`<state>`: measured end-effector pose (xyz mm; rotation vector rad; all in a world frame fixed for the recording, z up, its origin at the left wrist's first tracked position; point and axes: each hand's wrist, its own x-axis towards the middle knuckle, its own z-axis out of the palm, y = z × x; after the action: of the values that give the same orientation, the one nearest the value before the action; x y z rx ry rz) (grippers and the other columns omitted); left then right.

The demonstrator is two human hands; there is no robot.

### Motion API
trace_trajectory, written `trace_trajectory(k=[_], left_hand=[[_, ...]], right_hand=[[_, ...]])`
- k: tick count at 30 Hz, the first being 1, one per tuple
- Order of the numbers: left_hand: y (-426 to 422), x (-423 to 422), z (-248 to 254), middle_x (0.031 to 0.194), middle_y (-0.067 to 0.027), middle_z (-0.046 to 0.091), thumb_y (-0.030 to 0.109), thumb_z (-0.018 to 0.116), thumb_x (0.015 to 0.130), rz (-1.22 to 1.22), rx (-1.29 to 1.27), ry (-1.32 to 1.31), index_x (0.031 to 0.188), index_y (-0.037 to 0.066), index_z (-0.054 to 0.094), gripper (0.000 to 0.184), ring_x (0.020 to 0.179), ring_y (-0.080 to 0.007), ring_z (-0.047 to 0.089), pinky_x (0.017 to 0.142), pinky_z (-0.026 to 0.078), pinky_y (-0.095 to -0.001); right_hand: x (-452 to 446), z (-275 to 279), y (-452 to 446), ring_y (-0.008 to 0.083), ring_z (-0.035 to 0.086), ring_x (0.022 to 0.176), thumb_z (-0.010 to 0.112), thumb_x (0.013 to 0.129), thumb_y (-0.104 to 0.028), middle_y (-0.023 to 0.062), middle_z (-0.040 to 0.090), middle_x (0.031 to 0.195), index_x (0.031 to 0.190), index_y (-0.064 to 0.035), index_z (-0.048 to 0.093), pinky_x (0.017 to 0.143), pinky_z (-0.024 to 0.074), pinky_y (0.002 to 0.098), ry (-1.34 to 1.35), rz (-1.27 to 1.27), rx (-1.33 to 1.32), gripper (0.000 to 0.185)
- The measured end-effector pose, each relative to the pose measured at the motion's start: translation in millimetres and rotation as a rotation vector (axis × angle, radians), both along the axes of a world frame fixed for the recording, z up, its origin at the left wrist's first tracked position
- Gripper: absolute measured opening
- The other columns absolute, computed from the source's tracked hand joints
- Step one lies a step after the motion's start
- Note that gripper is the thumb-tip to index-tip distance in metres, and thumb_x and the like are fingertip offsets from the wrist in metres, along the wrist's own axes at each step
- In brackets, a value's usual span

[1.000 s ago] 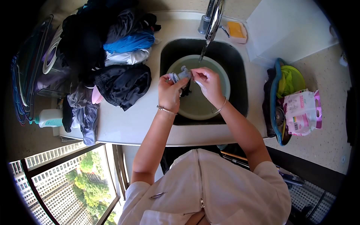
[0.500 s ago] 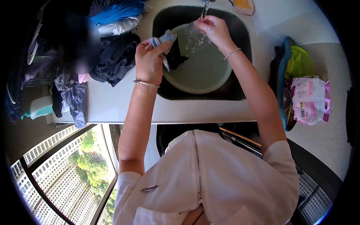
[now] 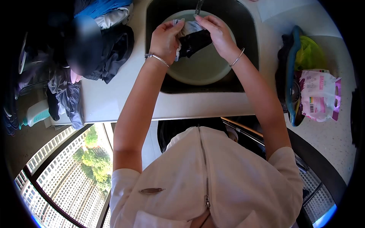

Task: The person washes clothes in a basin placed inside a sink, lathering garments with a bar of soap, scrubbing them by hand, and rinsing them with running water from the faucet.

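Set into the counter, the sink held the pale basin, and over its water I saw both hands had just come together on the wet pale-and-black cloth, near the running stream. The left hand gripped one side and the right hand pinched the top, so I judged neither was free.

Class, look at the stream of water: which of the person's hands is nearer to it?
Right. The right hand has its fingertips just below the stream of water; the left hand is farther off, to its left.
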<state>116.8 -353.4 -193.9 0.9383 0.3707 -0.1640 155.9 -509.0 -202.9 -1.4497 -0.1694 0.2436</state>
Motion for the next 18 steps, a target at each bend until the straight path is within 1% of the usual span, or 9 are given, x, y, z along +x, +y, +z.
trace_trajectory(k=[2,4,5,7,8,11,12,16,18], left_hand=[[-17.9,-4.3,-30.2,0.093,-0.0065,0.060,0.010,0.057,0.086,-0.008,-0.223,0.026,0.104,0.002,0.050,0.021,0.088,-0.0150,0.058,0.077,0.046,-0.0278],[-20.1,-5.1,-63.4,0.097,-0.0039,0.057,0.019,0.053,0.088,-0.724,0.942,-0.375,0.102,0.008,0.050,0.018,0.091,-0.0149,0.052,0.082,0.044,-0.0293],[-32.3,-14.7,-80.0,0.099,-0.0042,0.057,0.020,0.051,0.088,-0.707,0.996,-0.396,0.100,0.009,0.051,0.017,0.092,-0.0150,0.053,0.081,0.044,-0.0300],[-62.8,-27.8,-100.3,0.102,-0.0048,0.057,0.022,0.046,0.090,-0.298,-0.040,0.086,0.097,0.009,0.052,0.016,0.093,-0.0153,0.054,0.079,0.045,-0.0315],[-68.0,-30.4,-102.2,0.103,-0.0051,0.057,0.023,0.043,0.091,-0.243,-0.220,0.115,0.096,0.010,0.053,0.017,0.094,-0.0154,0.054,0.077,0.045,-0.0322],[-61.9,-32.7,-69.2,0.094,-0.0066,0.061,0.031,0.041,0.093,-0.140,-0.787,0.231,0.094,0.009,0.054,0.026,0.085,-0.0195,0.059,0.071,0.048,-0.0352],[-50.2,-26.6,-107.7,0.087,-0.0061,0.062,0.033,0.040,0.093,-0.393,-0.871,0.029,0.093,0.008,0.055,0.029,0.079,-0.0215,0.060,0.068,0.050,-0.0349],[-76.4,-48.2,-42.4,0.081,-0.0057,0.061,0.035,0.040,0.093,-0.145,-0.170,0.439,0.091,0.008,0.055,0.031,0.069,-0.0159,0.058,0.064,0.049,-0.0319],[-58.0,-40.4,-97.0,0.082,-0.0055,0.061,0.031,0.040,0.093,-0.290,-0.552,0.198,0.091,0.008,0.055,0.027,0.071,-0.0157,0.058,0.064,0.048,-0.0312]], right_hand=[[-20.1,7.9,9.5,0.0092,0.045,0.052,0.065,0.082,-0.029,0.0001,0.048,0.057,0.067,-0.0065,0.050,0.048,0.0346,0.0238,-0.273,-0.044,-0.225,0.030],[-43.9,14.4,23.9,0.0232,0.042,0.040,0.067,0.079,-0.028,0.0095,0.044,0.048,0.060,-0.0068,0.042,0.041,0.0328,0.0313,-0.731,0.100,-0.501,0.038],[-55.4,18.7,29.6,0.0296,0.042,0.042,0.066,0.079,-0.026,0.0110,0.045,0.049,0.059,-0.0055,0.041,0.041,0.0329,0.0347,-0.857,0.084,-0.649,0.039],[-35.4,-0.4,21.3,0.0302,0.041,0.041,0.064,0.080,-0.025,0.0111,0.045,0.048,0.057,-0.0050,0.041,0.041,0.0337,0.0355,-0.670,-0.113,-0.693,0.038],[-22.6,-12.6,11.0,0.0321,0.045,0.043,0.063,0.080,-0.023,0.0123,0.047,0.049,0.055,-0.0053,0.042,0.042,0.0359,0.0370,-0.372,-0.122,-0.716,0.038],[-62.8,-7.5,20.3,0.0338,0.049,0.046,0.063,0.080,-0.022,0.0144,0.050,0.052,0.054,-0.0060,0.044,0.044,0.0387,0.0390,-0.647,-0.182,-0.730,0.036],[-74.8,3.1,29.3,0.0347,0.047,0.046,0.062,0.081,-0.021,0.0161,0.048,0.052,0.055,-0.0032,0.045,0.043,0.0364,0.0384,-0.744,-0.260,-0.632,0.036],[-51.5,-23.9,5.0,0.0366,0.055,0.057,0.059,0.079,-0.020,0.0191,0.055,0.062,0.061,-0.0040,0.057,0.051,0.0439,0.0406,-0.291,-0.214,-0.844,0.024],[-76.2,-1.1,20.4,0.0359,0.048,0.050,0.056,0.083,-0.020,0.0203,0.050,0.058,0.061,0.0003,0.053,0.047,0.0389,0.0377,-0.524,-0.273,-0.697,0.030]])
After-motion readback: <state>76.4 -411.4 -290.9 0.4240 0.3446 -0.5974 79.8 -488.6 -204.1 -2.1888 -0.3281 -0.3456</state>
